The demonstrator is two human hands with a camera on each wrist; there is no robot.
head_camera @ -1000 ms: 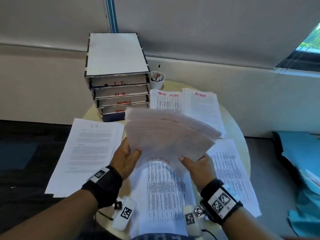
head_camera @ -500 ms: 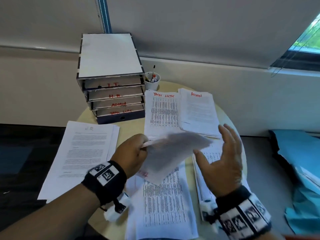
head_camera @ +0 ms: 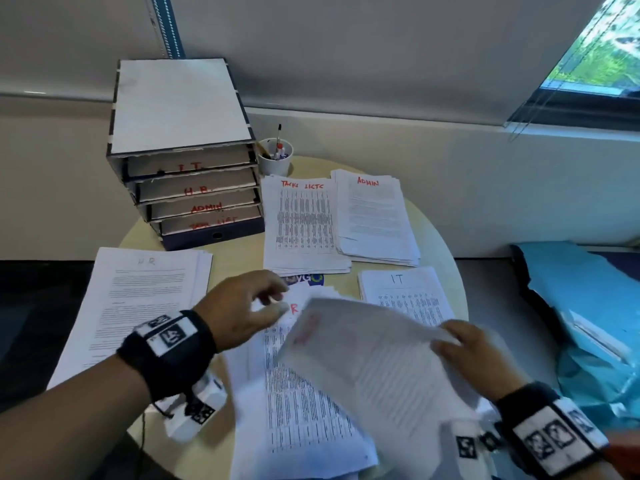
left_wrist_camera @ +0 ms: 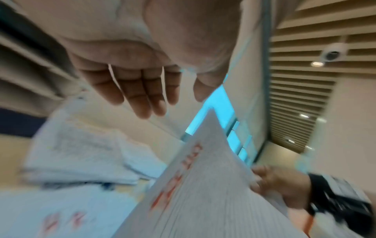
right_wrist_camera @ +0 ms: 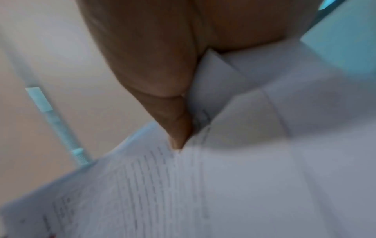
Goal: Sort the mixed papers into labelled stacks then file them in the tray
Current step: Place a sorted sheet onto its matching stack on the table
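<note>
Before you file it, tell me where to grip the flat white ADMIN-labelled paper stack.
Take the ADMIN-labelled paper stack by its near-right corner, thumb on top, coming from the right. That edge overhangs nothing but faces bare round table; its left side overlaps the task-lists stack.

We see white paper stacks (head_camera: pixel 304 230) with black print and red handwritten labels on a pale yellow round table (head_camera: pixel 440 237). The filing tray (head_camera: pixel 187 174) is dark blue with grey-white shelves, also lettered in red. The cup (head_camera: pixel 275 161) is white (one pen in it has a red cap). The wrist bands (head_camera: pixel 166 344) are black with black-and-white square marker patterns. At the right lies a turquoise plastic sheet (head_camera: pixel 581 292). The floor (head_camera: pixel 31 292) is black.
</note>
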